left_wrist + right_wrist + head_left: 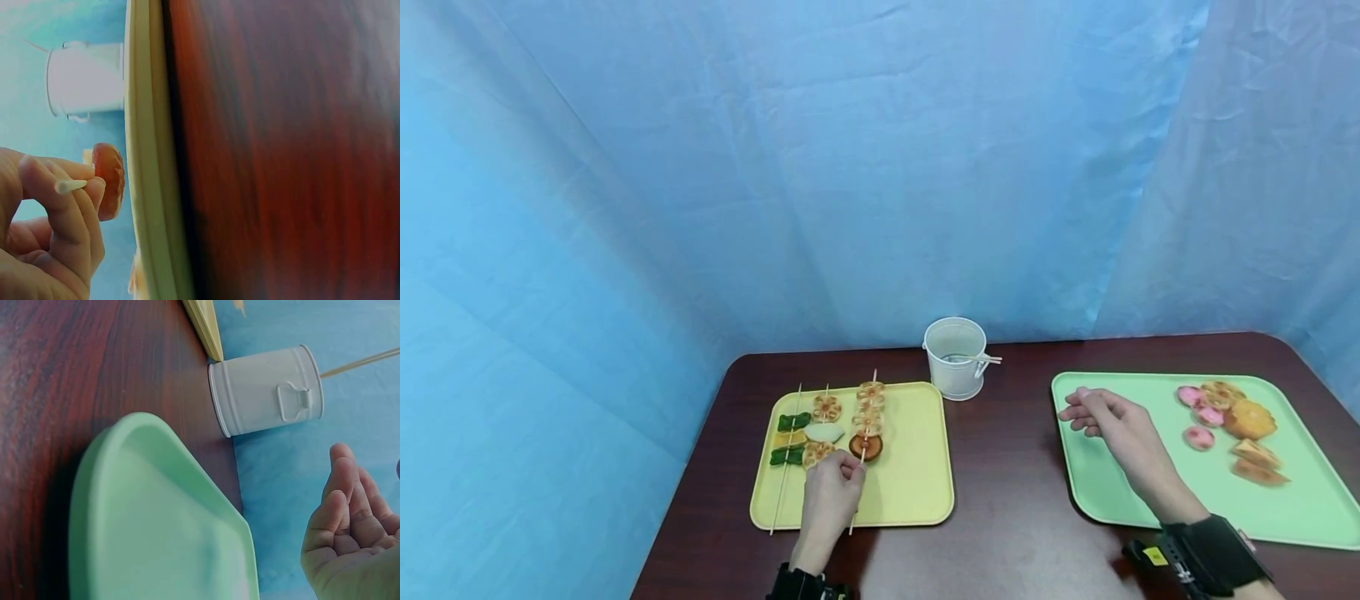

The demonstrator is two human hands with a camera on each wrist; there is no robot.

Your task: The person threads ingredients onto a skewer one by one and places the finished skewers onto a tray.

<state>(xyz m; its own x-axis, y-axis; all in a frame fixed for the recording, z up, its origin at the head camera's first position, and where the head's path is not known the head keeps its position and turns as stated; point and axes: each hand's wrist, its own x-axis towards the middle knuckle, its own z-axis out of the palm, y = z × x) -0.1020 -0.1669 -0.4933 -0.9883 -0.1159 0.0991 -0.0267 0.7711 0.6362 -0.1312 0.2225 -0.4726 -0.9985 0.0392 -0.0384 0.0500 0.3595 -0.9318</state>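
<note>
My left hand (833, 493) pinches a skewer (870, 404) near its lower end, over the yellow tray (917, 492). Several tan round slices and a brown mushroom cap (866, 447) are threaded on it, the mushroom nearest my fingers. In the left wrist view the stick's blunt end (70, 185) pokes out between thumb and fingers. Left of it on the tray lie a skewer of green and yellow pieces (789, 439) and another with round slices and a pale piece (824, 432). My right hand (1118, 433) holds nothing, fingers loosely bent above the left part of the green tray (1120, 492).
A white bucket (955, 367) with thin sticks (988, 360) leaning out stands between the trays at the back. Pink rounds (1199, 437), a yellow scalloped piece (1250, 419) and tan wedges (1257, 462) lie on the green tray's right side. Blue curtain (887, 183) hangs behind the dark table (1000, 492).
</note>
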